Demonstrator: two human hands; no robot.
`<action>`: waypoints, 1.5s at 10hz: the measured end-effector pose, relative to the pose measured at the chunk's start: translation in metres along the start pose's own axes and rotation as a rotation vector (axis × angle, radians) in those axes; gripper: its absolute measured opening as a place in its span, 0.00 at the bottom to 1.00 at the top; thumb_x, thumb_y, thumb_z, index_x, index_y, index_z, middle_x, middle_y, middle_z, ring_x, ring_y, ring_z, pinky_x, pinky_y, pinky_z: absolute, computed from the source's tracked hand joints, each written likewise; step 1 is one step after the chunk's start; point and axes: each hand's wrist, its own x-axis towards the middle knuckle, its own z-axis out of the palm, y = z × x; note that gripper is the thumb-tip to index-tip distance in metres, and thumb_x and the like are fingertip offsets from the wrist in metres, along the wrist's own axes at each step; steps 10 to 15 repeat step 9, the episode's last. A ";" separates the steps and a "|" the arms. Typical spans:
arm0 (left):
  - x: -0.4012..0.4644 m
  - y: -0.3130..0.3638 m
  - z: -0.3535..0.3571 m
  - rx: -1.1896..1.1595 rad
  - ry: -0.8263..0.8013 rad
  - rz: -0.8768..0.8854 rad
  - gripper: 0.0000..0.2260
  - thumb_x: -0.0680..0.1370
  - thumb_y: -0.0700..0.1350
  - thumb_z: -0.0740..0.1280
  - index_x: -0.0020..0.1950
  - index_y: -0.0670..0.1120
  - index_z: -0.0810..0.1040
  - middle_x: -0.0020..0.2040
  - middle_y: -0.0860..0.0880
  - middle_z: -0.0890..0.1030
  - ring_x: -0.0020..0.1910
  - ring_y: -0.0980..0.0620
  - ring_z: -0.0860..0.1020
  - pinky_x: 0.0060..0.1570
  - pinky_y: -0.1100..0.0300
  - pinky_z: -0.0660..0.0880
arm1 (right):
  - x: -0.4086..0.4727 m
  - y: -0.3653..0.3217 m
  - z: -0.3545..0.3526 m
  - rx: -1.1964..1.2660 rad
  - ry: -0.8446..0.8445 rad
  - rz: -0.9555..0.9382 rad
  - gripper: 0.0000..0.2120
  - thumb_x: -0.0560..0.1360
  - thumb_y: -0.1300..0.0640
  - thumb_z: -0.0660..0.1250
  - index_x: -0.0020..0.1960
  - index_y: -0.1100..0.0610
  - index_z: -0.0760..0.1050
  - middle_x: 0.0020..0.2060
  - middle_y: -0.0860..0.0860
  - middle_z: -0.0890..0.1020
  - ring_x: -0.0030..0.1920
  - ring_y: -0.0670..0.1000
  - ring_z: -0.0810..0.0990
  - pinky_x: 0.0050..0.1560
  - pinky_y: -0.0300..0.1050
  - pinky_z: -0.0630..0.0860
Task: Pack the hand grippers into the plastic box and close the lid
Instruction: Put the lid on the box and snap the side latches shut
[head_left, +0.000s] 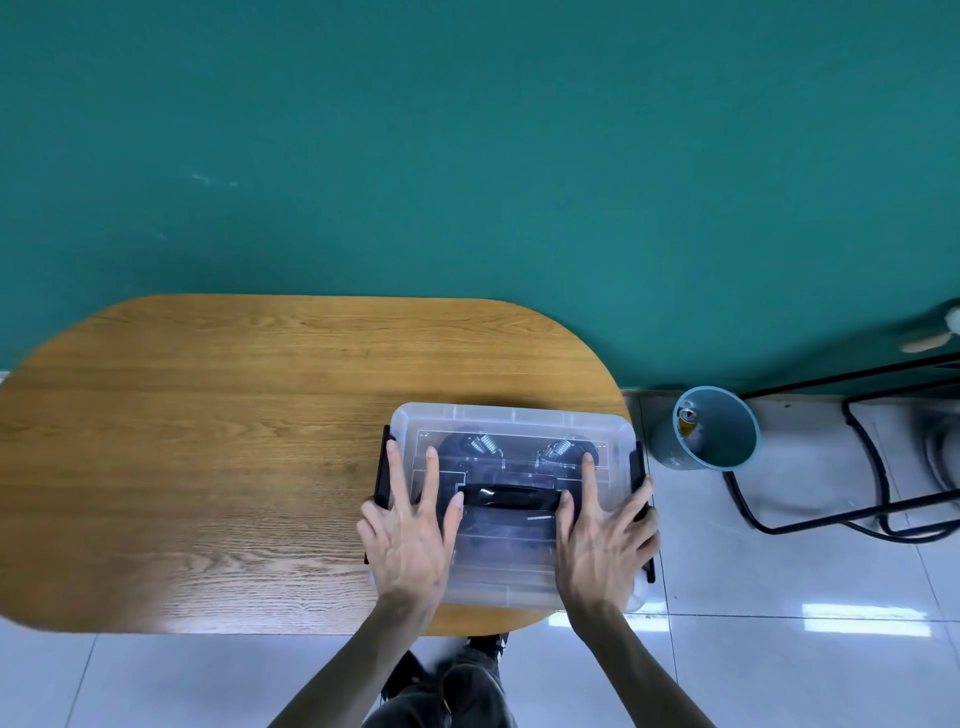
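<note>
A clear plastic box (511, 421) with its lid on sits at the right end of the wooden table (208, 441). Black hand grippers (485, 446) with metal springs show through the lid. A black carry handle (509, 496) lies across the lid's middle. My left hand (410, 535) rests flat on the lid's left part, fingers spread and straight. My right hand (602, 540) presses flat on the right part, its outer fingers reaching the black side latch (638, 462). The left side latch (383, 467) stands beside my left hand.
A teal bin (717, 431) holding a can stands on the tiled floor right of the table. A black metal frame (857, 467) is further right. A green wall rises behind. The table's left and middle show bare wood.
</note>
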 end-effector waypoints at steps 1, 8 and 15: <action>0.001 0.001 -0.001 0.026 0.005 -0.002 0.31 0.81 0.67 0.43 0.83 0.58 0.45 0.83 0.43 0.40 0.38 0.46 0.63 0.39 0.52 0.63 | 0.000 0.001 0.002 -0.005 0.015 -0.005 0.26 0.82 0.40 0.47 0.80 0.40 0.53 0.74 0.70 0.56 0.57 0.66 0.66 0.55 0.64 0.67; 0.050 -0.046 -0.204 0.144 -0.316 0.371 0.30 0.84 0.62 0.43 0.83 0.48 0.49 0.75 0.43 0.69 0.73 0.43 0.68 0.73 0.46 0.63 | 0.029 -0.053 -0.186 -0.227 -0.218 -0.676 0.36 0.80 0.41 0.30 0.68 0.53 0.71 0.67 0.56 0.73 0.65 0.59 0.71 0.64 0.55 0.69; 0.064 -0.051 -0.255 0.133 -0.156 0.345 0.30 0.84 0.63 0.44 0.83 0.49 0.51 0.77 0.43 0.67 0.75 0.42 0.65 0.73 0.45 0.61 | 0.031 -0.086 -0.237 -0.192 -0.114 -0.715 0.42 0.75 0.39 0.26 0.68 0.53 0.71 0.66 0.55 0.74 0.64 0.59 0.71 0.63 0.55 0.68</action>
